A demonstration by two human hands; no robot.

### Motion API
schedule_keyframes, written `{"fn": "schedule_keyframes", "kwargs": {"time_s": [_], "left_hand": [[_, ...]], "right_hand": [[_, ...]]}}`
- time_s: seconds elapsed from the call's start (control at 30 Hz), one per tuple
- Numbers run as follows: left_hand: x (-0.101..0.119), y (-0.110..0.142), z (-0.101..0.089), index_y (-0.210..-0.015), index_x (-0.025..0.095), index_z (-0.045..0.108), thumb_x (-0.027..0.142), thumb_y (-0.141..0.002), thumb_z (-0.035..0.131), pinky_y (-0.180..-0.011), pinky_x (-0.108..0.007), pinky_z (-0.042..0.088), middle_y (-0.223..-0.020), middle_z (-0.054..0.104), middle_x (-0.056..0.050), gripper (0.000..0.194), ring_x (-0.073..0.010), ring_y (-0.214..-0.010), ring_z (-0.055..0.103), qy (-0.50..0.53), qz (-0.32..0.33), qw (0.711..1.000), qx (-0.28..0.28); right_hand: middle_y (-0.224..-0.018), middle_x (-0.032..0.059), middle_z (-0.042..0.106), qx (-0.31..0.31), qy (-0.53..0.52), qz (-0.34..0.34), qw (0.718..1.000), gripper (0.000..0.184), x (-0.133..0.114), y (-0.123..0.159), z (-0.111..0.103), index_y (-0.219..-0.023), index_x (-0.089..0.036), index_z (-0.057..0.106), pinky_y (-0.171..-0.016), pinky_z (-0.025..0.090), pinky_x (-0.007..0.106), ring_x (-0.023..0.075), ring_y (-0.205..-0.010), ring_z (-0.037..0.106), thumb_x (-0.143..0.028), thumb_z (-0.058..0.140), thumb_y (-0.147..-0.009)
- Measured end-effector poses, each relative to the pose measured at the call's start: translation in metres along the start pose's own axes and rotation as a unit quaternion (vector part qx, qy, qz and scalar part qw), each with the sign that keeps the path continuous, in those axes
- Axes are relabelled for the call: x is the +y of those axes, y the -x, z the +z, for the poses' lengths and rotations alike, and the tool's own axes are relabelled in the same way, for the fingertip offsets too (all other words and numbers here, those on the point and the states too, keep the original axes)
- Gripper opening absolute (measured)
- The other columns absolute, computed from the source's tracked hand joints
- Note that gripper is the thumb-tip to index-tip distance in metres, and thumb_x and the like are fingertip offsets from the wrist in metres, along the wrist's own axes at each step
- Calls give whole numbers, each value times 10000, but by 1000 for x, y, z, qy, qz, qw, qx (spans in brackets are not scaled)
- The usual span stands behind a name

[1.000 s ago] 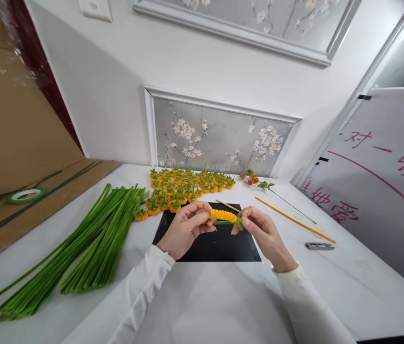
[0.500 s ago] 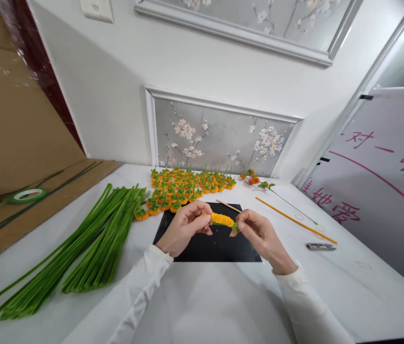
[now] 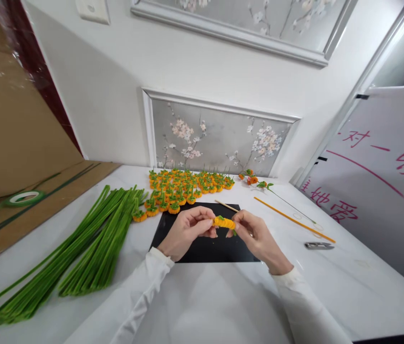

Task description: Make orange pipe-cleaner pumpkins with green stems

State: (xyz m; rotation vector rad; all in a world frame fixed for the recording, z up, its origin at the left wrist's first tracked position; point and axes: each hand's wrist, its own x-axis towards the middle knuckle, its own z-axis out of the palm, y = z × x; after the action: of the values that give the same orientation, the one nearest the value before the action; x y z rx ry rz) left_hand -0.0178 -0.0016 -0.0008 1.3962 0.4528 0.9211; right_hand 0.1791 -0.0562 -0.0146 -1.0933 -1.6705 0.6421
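Observation:
Both my hands hold a short coil of orange pipe cleaner (image 3: 224,222) above a black mat (image 3: 195,243). My left hand (image 3: 187,231) pinches the coil's left end with thumb and fingers. The coil's right end is pinched by my right hand (image 3: 254,234), where a bit of green pipe cleaner (image 3: 234,232) shows under the fingers. Both hands are closed on the piece and hover just over the mat. White sleeves cover both forearms.
A long bundle of green pipe cleaners (image 3: 90,243) lies at the left. Several small orange-and-green pieces (image 3: 184,187) crowd the far side of the white table. An orange pipe cleaner (image 3: 293,220), a wooden stick (image 3: 226,206) and metal clippers (image 3: 318,245) lie to the right. A green tape roll (image 3: 25,197) rests on cardboard.
My hands have drawn closer together and the orange coil between them has become shorter and tighter. Less of the green stem shows now.

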Motion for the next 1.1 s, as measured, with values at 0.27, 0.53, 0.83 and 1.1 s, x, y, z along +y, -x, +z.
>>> {"fn": "schedule_keyframes", "kwargs": {"time_s": [0.27, 0.53, 0.83, 1.1], "left_hand": [[2, 0, -1, -801, 160, 602, 262, -770, 653, -613, -227, 501, -656, 547, 26, 118, -82, -576, 536, 27, 1, 999, 30], [2, 0, -4, -807, 156, 580, 241, -792, 604, -615, -226, 492, -668, 524, 28, 90, -86, -577, 560, -20, 11, 1000, 14], [6, 1, 3, -763, 155, 554, 202, -776, 565, -598, -220, 498, -746, 510, 19, 49, -93, -594, 566, -184, 56, 981, 7], [5, 1, 4, -781, 161, 548, 212, -790, 551, -598, -233, 508, -745, 502, 16, 52, -98, -604, 544, -206, 74, 975, 28]], "right_hand": [[-745, 27, 610, -34, -53, 39, 997, 245, -7, 2, -8, -785, -194, 490, -656, 448, 279, 192, -743, 646, -415, 501, -890], [-746, 14, 560, -66, -84, 49, 993, 255, -11, 0, -14, -740, -184, 501, -661, 467, 287, 183, -714, 649, -405, 551, -857], [-736, 16, 554, -36, -19, 18, 999, 176, -2, 2, -7, -766, -193, 487, -638, 483, 275, 176, -701, 639, -320, 493, -888], [-707, 14, 602, -1, 63, -27, 998, 106, -3, 0, -6, -780, -195, 491, -619, 456, 268, 168, -673, 645, -206, 465, -882]]}}
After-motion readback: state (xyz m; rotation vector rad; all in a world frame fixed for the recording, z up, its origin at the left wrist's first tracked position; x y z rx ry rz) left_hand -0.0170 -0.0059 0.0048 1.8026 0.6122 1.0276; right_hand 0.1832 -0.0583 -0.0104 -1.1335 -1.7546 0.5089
